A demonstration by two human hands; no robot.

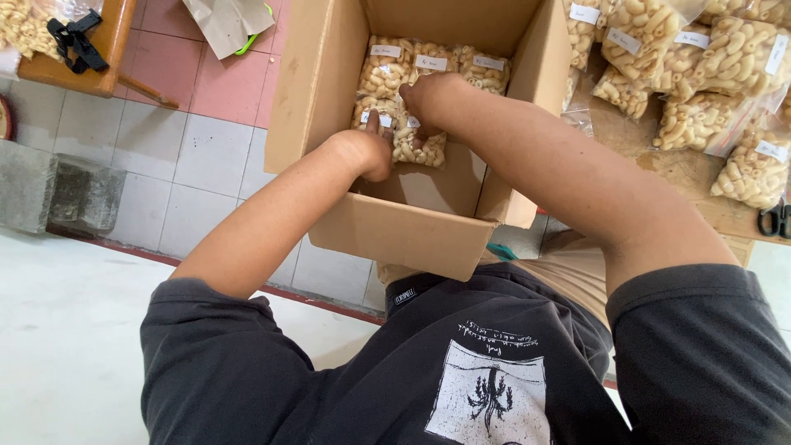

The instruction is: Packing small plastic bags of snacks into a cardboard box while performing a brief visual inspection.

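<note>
A: What do the two hands do at this moment?

B: Both reach down into the open brown cardboard box (387, 222). The left hand (368, 153) and the right hand (428, 97) meet on one clear plastic bag of pale curled crackers with a small white label (416, 147), which lies in the box near its front wall.

A: How are the fingers?

B: On the left hand the fingers (373, 122) are curled narrow and press on the bag's near-left corner. The right hand's fingers are bent down over the top edge of the same bag; they seem closed on it, but the back of the hand hides the tips.

A: What else is in the box?

B: More packed bags of the same kind (428, 64) lie in a row toward the far wall, touching each other. The held bag lies just in front of them.

A: So which step is it, do you think?

B: I judge it is the placing of a bag into a new row. The bag looks almost down but not yet flat. The next move, I think, calls for pushing it close against its neighbours and then letting go without dragging it up again.

A: And around the box?

B: To the right, a wooden bench (692, 177) carries a heap of filled bags (700, 74), and black scissors (774, 221) lie at its edge.
</note>
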